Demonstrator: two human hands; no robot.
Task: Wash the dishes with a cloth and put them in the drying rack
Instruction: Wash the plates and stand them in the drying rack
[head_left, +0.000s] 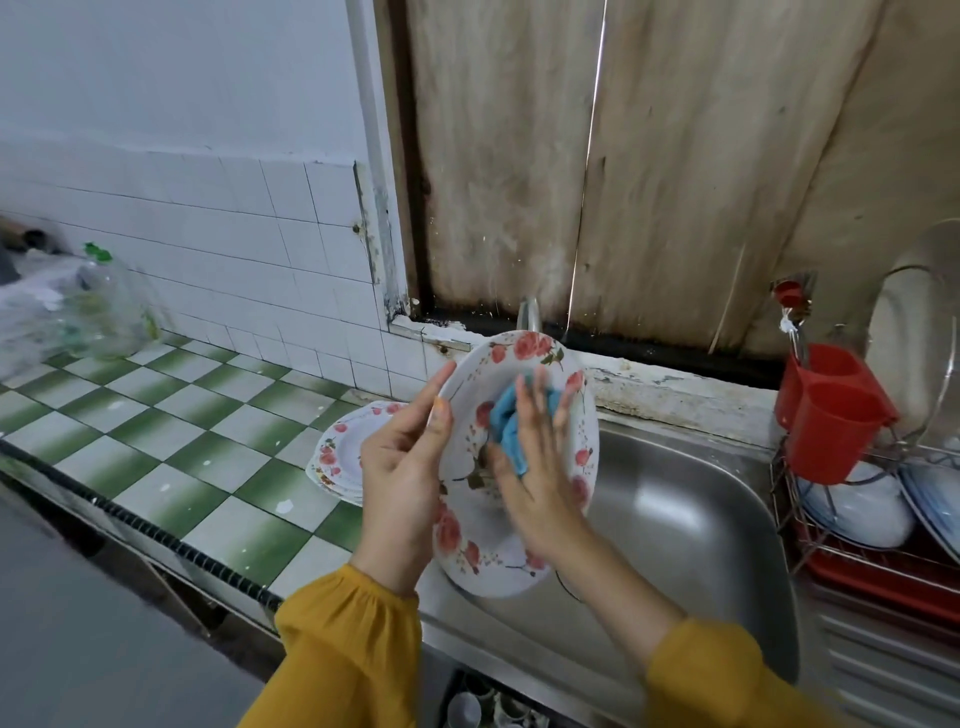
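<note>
A white plate with red flowers (519, 364) stands tilted on edge over the left rim of the steel sink (685, 514). My left hand (402, 467) grips its left rim, thumb on the front. My right hand (535, 467) presses a blue cloth (506, 421) flat against the plate's face with straight fingers. A stack of matching flowered plates (337, 452) lies on the counter just left of the sink, partly hidden behind my left hand. The drying rack (872, 551) stands at the right with white plates in it.
A red cutlery holder (831, 410) with utensils hangs on the rack. The tap (529, 314) rises behind the plate. A green-and-white tiled counter (171, 441) stretches left, with a clear plastic bottle (111, 312) and bags at its far end.
</note>
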